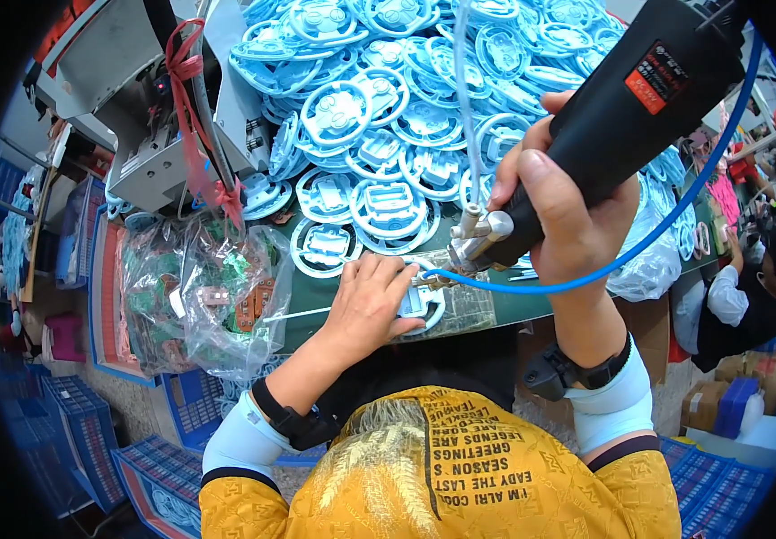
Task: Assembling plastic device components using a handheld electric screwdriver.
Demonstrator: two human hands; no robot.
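Currently right hand (pixel 558 211) clamps black power screwdriver (pixel 621 112), axis slanting down-left; left hand (pixel 370 301), nearer, presses flat, fingers together, on light-blue part (pixel 424 305) just below tip.

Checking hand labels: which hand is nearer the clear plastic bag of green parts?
Left. The left hand presses a light blue plastic part just right of the plastic bag. The right hand grips the black power tool farther right, beyond the left hand.

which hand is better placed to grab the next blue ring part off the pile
Left, probably. The left hand only presses flat on a blue ring part, near the pile; the right hand is wrapped around the black power screwdriver.
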